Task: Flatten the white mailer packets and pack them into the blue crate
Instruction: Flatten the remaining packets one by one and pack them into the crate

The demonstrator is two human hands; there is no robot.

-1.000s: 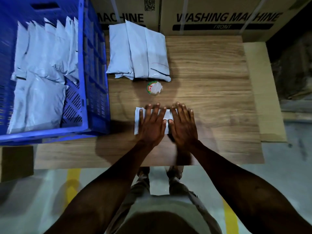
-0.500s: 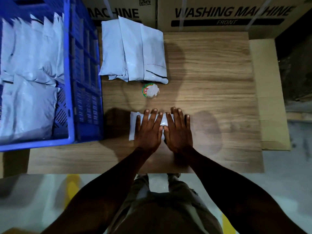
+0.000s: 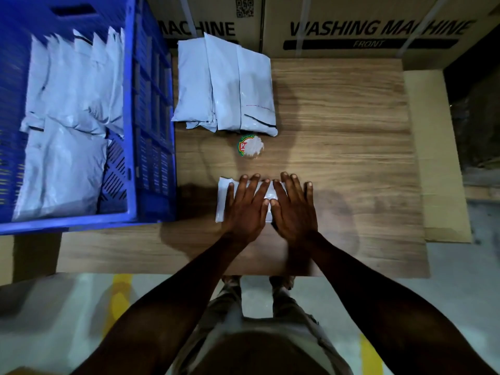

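Observation:
A small white mailer packet (image 3: 222, 198) lies on the wooden table (image 3: 338, 158) near its front edge. My left hand (image 3: 244, 205) and my right hand (image 3: 293, 208) rest flat on top of it, side by side, fingers spread, palms down. Most of the packet is hidden under the hands. A pile of three white mailer packets (image 3: 224, 85) lies at the back of the table. The blue crate (image 3: 151, 109) stands at the left and holds several white packets (image 3: 65, 125), some upright, some lying flat.
A small round tin with a red and green label (image 3: 250, 146) sits between the pile and my hands. Large cardboard boxes marked WASHING MACHINE (image 3: 378, 28) stand behind the table. A cardboard sheet (image 3: 438, 158) lines the right side.
Both hands stay pressed flat on the packet and have barely shifted on it. Only the camera's view has swayed a little.

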